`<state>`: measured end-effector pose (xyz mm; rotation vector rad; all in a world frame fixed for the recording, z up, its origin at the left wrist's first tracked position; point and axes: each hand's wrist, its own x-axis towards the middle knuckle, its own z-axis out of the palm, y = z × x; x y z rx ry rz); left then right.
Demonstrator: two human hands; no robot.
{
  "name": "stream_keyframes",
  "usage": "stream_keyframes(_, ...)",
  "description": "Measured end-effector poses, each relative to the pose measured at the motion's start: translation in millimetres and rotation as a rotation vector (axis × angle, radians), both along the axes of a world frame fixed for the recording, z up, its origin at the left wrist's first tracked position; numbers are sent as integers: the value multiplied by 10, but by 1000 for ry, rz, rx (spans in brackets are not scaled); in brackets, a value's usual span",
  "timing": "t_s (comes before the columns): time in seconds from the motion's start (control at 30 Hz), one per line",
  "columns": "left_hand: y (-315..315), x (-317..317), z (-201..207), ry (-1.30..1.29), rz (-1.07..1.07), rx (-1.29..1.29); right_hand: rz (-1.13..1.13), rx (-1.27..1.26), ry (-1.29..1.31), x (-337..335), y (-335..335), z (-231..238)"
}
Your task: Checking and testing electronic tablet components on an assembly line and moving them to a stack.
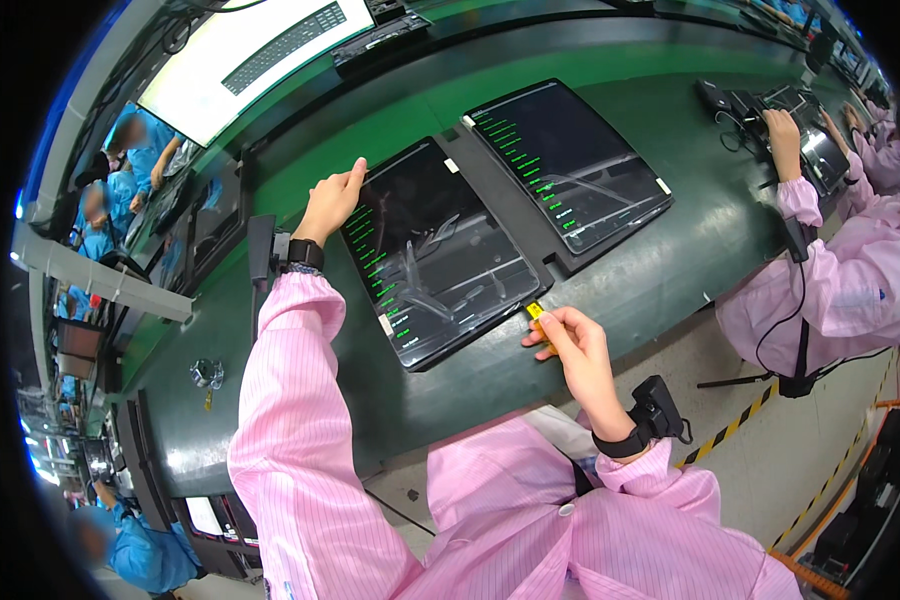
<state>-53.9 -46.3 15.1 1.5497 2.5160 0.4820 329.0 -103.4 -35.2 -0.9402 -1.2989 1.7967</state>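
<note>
Two black tablets with rows of green text on their screens lie side by side, the left tablet (440, 250) and the right tablet (570, 165). Clear film with glossy creases covers both. My left hand (332, 205) is at the upper left edge of the left tablet, fingers curled by that edge and partly hidden, one digit stretched along it. Between thumb and fingers, my right hand (575, 345) pinches a small yellow USB stick (536, 311). Its front end is close to the left tablet's lower right corner; whether it touches cannot be made out.
A dark tray (505, 205) shows between the tablets on the green bench (710, 240). A bright monitor (250, 70) stands at the far left. Beside my left sleeve lies a small metallic object (207, 375). A co-worker in pink (850, 270) handles a device at right.
</note>
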Motion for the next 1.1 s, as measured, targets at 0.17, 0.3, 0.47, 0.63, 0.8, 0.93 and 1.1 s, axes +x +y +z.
stream_keyframes(0.17,16,-52,-100,-33,-13,61,-36,-3,11,-16,-22,8)
stream_keyframes(0.3,10,-46,-86,-44,-25,75,-49,-6,53,-12,-35,-4)
stream_keyframes(0.47,2,-44,-89,-39,-15,72,-60,3,81,-20,-34,7)
stream_keyframes(0.63,-4,-12,-42,-27,-5,59,-68,10,91,-29,-42,-5)
stream_keyframes(0.8,2,21,3,22,-6,-31,-57,25,79,-24,-45,-10)
stream_keyframes(0.93,-3,-31,-80,-32,-18,55,-57,4,57,-35,-36,19)
stream_keyframes(1.1,10,-31,-100,-29,-6,86,-65,5,29,-66,-47,29)
